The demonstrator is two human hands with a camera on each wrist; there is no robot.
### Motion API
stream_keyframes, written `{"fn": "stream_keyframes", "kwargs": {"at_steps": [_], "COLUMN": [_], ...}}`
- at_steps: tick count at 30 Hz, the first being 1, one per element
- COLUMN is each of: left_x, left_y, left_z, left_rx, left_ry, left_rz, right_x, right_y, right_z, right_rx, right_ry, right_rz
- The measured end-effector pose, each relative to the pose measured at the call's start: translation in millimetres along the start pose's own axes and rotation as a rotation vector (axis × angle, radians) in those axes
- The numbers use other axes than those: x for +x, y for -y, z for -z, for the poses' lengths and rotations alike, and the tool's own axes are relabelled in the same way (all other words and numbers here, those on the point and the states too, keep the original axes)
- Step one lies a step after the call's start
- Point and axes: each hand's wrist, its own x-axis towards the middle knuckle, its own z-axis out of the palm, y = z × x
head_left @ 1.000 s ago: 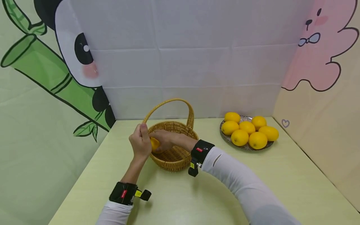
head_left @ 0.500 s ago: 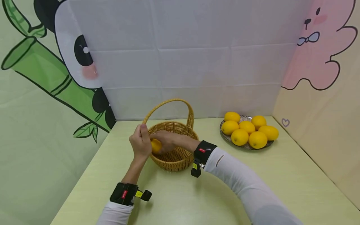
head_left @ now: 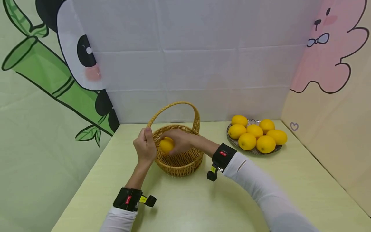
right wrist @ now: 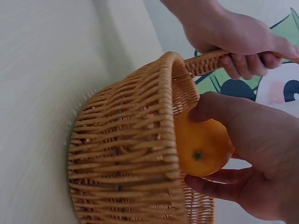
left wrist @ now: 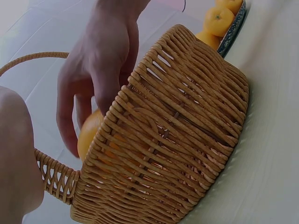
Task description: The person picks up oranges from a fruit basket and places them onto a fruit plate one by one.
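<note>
A wicker basket (head_left: 179,169) with a tall arched handle stands mid-table towards the back. My left hand (head_left: 146,145) grips the left foot of the handle, its fingers wrapped round it as the right wrist view shows. My right hand (head_left: 181,141) reaches over the basket's rim from the right. Between its thumb and fingers it holds a yellow lemon (head_left: 166,145), low inside the left part of the basket. In the right wrist view the lemon (right wrist: 203,147) shows a small green stem end. From the left wrist view, the basket wall (left wrist: 173,126) partly hides the lemon.
A patterned metal plate (head_left: 234,144) heaped with several yellow lemons (head_left: 255,131) stands at the back right of the table (head_left: 185,206). A white cloth wall (head_left: 203,64) closes off the back, with cartoon-printed panels at both sides.
My right hand has shifted right with the lemon, away from the left hand and the handle foot, towards the basket's middle. The left hand keeps its grip in the same place.
</note>
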Motion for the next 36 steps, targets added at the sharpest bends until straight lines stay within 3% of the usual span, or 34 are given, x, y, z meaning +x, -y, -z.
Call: {"fn": "stream_keyframes", "kwargs": {"at_steps": [16, 26, 36], "left_x": [-2.2, -1.0, -1.3], "left_y": [0.1, -0.8, -0.2], "left_z": [-4.0, -5.1, -5.2], "left_rx": [-0.024, -0.010, -0.017], "left_ry": [-0.002, -0.010, -0.009], "left_rz": [-0.009, 0.001, -0.014], "right_x": [-75, -127, -184], "right_y": [-27, -36, -57], "right_z": [33.7, 48.2, 64.2], "right_rx": [0.103, 0.157, 0.190], "right_ry": [-0.184, -0.289, -0.371], "right_rz": [0.050, 0.038, -0.048]}}
